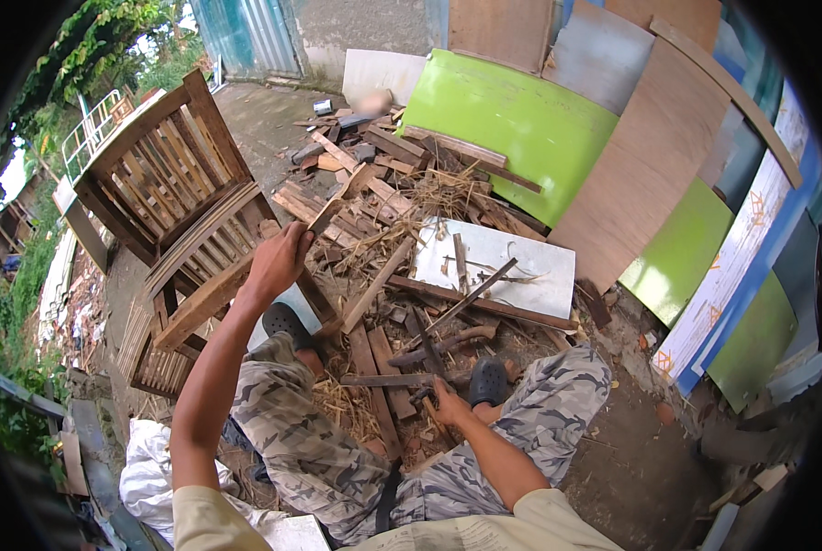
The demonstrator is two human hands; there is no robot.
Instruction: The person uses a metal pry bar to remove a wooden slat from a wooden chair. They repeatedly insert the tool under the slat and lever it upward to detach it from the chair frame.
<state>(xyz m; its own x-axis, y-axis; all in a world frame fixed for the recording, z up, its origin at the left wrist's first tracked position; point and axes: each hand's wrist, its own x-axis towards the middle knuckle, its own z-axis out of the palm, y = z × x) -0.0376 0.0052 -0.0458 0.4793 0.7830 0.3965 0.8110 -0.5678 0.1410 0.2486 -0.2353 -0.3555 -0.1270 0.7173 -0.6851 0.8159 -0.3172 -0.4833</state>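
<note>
Slanting upward over the scrap-wood pile [388,195], a short wooden slat [341,197] has its lower end in the left hand [282,262], fingers clamped around it. Between the knees, the right hand [452,404] curls its fingers on a dark tool [420,397], perhaps a hammer. A slatted wooden chair [204,216] stands at left; a green panel [507,119] leans behind the pile.

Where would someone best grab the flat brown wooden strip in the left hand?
Probably by the free upper end of the flat brown wooden strip, coming from the right. It juts out narrow beyond the left hand, which wraps it lower down, so that end could be pinched across its edges.
</note>
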